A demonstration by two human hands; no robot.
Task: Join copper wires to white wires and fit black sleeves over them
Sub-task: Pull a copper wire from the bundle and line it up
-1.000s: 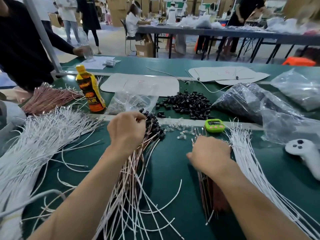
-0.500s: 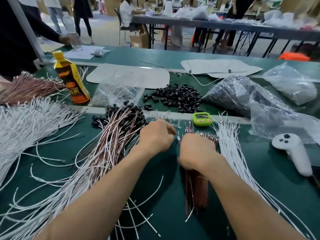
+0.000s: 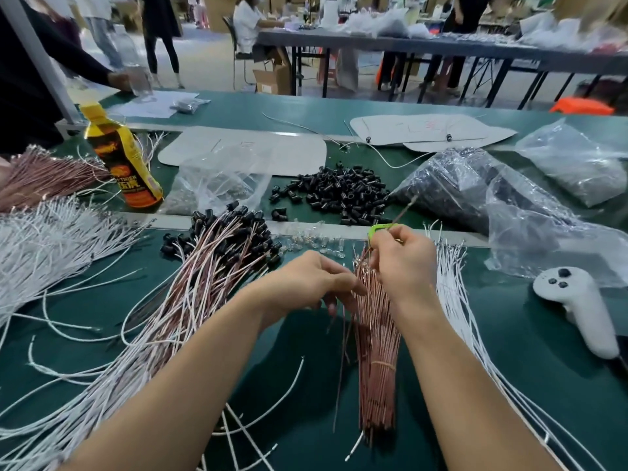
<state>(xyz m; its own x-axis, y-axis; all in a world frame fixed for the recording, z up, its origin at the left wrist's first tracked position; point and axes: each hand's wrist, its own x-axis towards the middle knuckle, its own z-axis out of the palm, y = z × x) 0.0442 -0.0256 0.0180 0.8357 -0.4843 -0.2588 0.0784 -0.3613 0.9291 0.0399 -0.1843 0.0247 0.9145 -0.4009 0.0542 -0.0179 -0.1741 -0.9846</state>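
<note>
Right hand (image 3: 404, 266): grip pinched narrow on one copper wire (image 3: 404, 207), tip raised beyond the knuckles. Left hand (image 3: 306, 283): grip curled on the head of the copper bundle (image 3: 377, 368), just beside. White wires (image 3: 452, 300) lie right of both.

A yellow plastic drink bottle with an orange label (image 3: 125, 161) stands upright on the dark green bench (image 3: 509, 351), far left. A white handheld controller with black buttons (image 3: 574, 307) lies at the right. A small green timer (image 3: 376, 229) sits near the middle, partly hidden. Two flat white card sheets (image 3: 244, 151) (image 3: 424, 130) lie further back, and a crumpled clear plastic bag (image 3: 217, 185) overlaps the nearer one. Beyond the bench, an open brown cardboard box (image 3: 272, 78) sits on the floor.
</note>
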